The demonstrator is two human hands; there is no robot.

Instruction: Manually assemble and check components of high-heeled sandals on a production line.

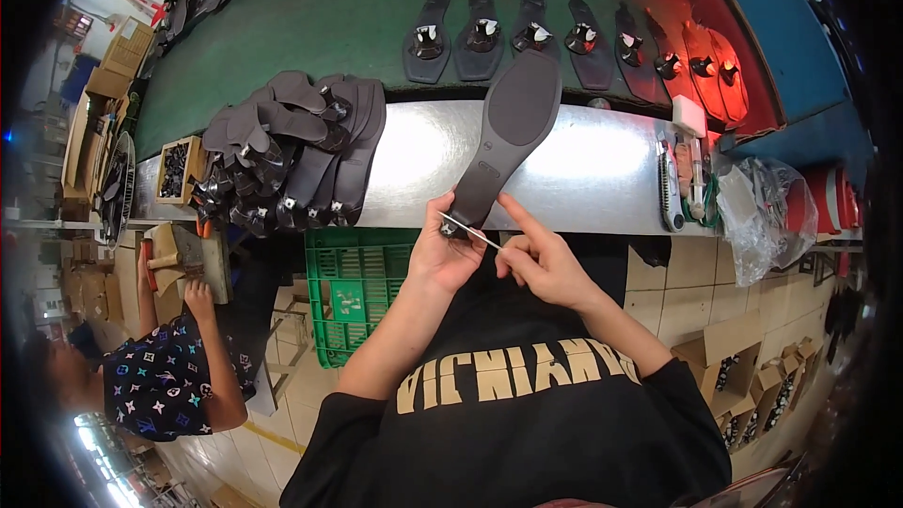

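Note:
A black sandal [491, 165] is held up with its outsole facing me, the toe end pointing away and the heel end near my hands. My left hand [440, 259] is closed around the heel end. In the curled fingers of my right hand [547, 268] is a thin metal rod-like tool [478, 233], which crosses the heel end beside a small shiny buckle-like piece. The right index finger stretches toward the sandal's right edge. The tool's tip lies by my left thumb; I cannot tell whether it touches the sandal.
A steel ledge [602, 165] carries a heap of dark sandals [292, 146], a wooden box of small black parts [177, 169], a utility knife [670, 190] and a plastic bag [767, 212]. Beyond, several sandals [480, 33] line a green belt [310, 28]. A green crate [353, 296] and a co-worker [169, 376] are at left.

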